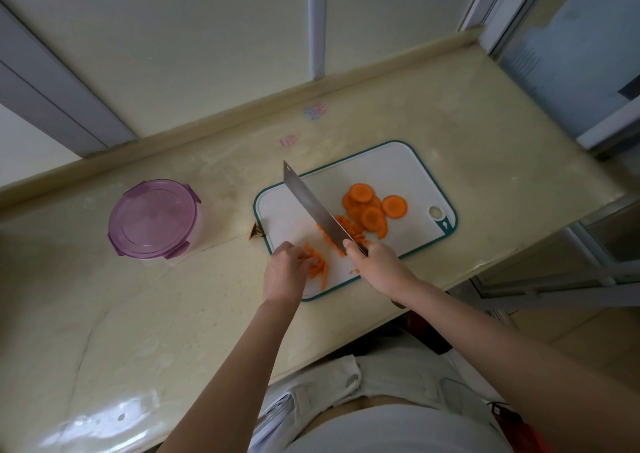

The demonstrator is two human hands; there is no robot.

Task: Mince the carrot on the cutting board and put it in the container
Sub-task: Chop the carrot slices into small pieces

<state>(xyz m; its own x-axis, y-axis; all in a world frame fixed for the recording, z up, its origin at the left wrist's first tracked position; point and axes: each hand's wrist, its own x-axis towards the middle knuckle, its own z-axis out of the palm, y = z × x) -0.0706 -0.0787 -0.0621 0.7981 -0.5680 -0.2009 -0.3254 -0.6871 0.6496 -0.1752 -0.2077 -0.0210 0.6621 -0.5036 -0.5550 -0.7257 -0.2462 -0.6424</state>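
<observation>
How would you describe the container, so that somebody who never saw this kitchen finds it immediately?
Start at the white cutting board with the green rim on the beige counter. Look to the left of the board, apart from it: the container stands there alone. It is the only round thing with a translucent purple lid, clipped shut.

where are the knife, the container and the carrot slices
knife (311,207): head view, middle of the blade
container (154,219): head view, centre of its purple lid
carrot slices (372,210): head view, a round slice in the pile on the board
</observation>
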